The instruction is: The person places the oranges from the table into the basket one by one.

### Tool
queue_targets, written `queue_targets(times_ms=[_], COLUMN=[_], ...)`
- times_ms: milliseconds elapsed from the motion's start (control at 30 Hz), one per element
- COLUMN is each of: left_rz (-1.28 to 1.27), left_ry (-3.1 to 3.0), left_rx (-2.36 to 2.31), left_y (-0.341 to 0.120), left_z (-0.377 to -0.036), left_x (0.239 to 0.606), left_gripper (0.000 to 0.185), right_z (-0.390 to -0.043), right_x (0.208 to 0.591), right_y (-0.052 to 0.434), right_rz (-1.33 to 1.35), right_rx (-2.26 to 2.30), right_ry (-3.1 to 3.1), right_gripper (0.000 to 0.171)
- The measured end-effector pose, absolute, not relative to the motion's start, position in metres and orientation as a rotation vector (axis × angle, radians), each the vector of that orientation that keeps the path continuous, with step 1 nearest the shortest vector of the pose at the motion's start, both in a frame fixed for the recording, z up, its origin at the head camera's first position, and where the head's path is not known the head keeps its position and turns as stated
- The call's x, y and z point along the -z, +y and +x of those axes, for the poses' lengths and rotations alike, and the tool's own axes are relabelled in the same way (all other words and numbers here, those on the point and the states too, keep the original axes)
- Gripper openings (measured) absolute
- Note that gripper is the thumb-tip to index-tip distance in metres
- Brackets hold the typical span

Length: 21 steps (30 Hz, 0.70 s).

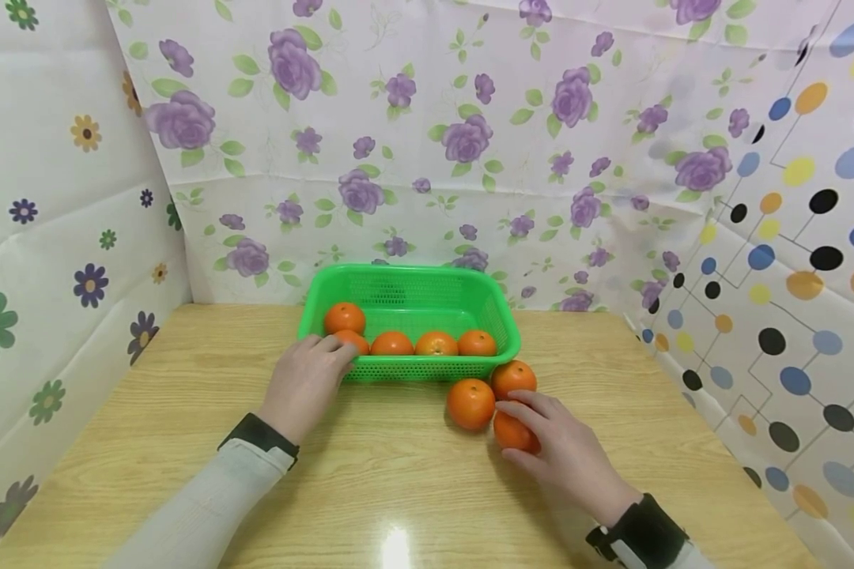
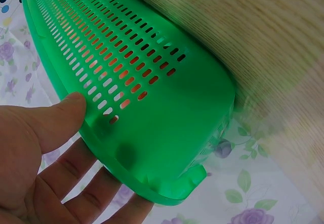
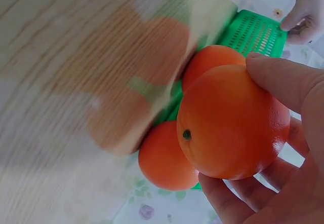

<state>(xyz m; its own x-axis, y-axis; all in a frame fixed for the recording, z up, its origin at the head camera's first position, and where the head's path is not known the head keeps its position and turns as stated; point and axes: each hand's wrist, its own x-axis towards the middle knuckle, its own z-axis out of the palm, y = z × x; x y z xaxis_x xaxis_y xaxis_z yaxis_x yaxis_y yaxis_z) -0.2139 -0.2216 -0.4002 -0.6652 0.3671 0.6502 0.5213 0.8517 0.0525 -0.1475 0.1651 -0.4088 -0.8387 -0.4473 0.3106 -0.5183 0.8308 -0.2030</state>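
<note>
A green plastic basket [image 1: 406, 369] holds several oranges, most in a row along its near wall. My left hand [image 1: 304, 383] grips the basket's front-left rim. In the left wrist view the thumb [image 2: 66, 120] presses the outside of the perforated wall and the other fingers pass over the rim. My right hand [image 1: 569, 446] holds an orange [image 3: 233, 122] between thumb and fingers, in front of the basket's right corner. Two more oranges lie just beyond it on the table: one on the left [image 1: 470, 405], one [image 1: 515, 379] close to the basket.
The light wood-grain table [image 1: 370, 490] carries the basket near its back edge. Behind it hangs a purple-flowered cloth [image 1: 413, 158]. Patterned sheets stand at the left [image 1: 50, 237] and right [image 1: 790, 300] sides.
</note>
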Motion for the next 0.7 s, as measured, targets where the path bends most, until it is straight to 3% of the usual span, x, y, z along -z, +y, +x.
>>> queue_targets(times_ms=[700], left_rz=[-0.645], left_ry=[-2.362], left_rx=[0.31], left_y=[-0.2214], left_z=[-0.2141], left_x=[0.4007], left_gripper=[0.019], right_z=[-0.1478], right_x=[0.4054], right_y=[0.1645], right_rz=[0.751], right_rx=[-0.419], right_ry=[-2.741], right_gripper=[0.061])
